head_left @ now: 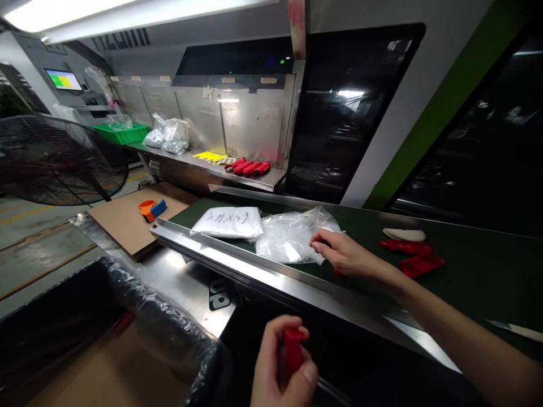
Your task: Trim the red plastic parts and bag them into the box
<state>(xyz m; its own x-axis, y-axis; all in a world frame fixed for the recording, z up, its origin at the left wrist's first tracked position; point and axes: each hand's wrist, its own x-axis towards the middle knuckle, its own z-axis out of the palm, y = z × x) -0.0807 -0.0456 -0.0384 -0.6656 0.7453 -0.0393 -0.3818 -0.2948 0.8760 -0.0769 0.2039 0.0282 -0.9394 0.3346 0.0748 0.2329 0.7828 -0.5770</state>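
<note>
My left hand (pixel 282 364) is closed round a small red plastic part (pixel 293 349) in front of the conveyor's near rail. Over the dark green conveyor belt, my right hand (pixel 344 253) has its fingers pinched together at the right side of some clear plastic bags (pixel 286 234). Whether a bag edge is between those fingers cannot be made out. Beneath that hand a bit of red (pixel 338 272) shows, mostly hidden. A white packet with handwriting (pixel 229 223) lies left of the loose bags.
Further right on the belt are red plastic parts (pixel 422 264), a whitish piece (pixel 404 234) and a knife (pixel 515 328). A lined box (pixel 161 316) stands lower left. Several red parts (pixel 250 167) sit on the back shelf. Orange and blue rings (pixel 151 210) rest on cardboard; a fan (pixel 59 161) stands left.
</note>
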